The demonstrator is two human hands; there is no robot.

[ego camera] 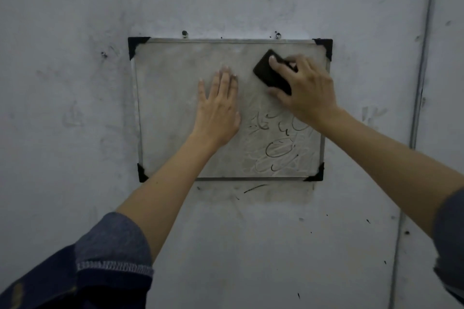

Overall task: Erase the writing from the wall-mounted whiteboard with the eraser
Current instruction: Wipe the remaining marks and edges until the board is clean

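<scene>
Item: wall-mounted whiteboard (175, 113), rectangular, thin metal frame with black corner caps (136, 45), hung on a grey, scuffed wall (75, 7) by two fixings (184, 33) above its top edge. Surface dull and smeared grey across the upper and left areas. Writing (277, 140): dark looping marker strokes, partly smudged, confined to the lower right part of the board, directly below the right hand and to the right of the left wrist. Eraser (270, 74): black, block-shaped, tilted, pressed against the board near its upper right corner, above the writing. Right hand (305, 90): fingers curled over the eraser, thumb at its lower edge, gripping it flat to the surface; forearm bare, reaching in from the lower right. Left hand (219, 108): open, fingers straight and close together, palm laid flat on the board near its centre, holding nothing, just beside the eraser on its left; forearm bare, with a rolled dark blue sleeve (110, 253) at the elbow. Wall below the board, under both forearms, carries a dark smudged patch, a short black stroke (253, 187) and scattered black specks. A vertical seam (424, 57) runs down the wall well to the right of the right hand.
</scene>
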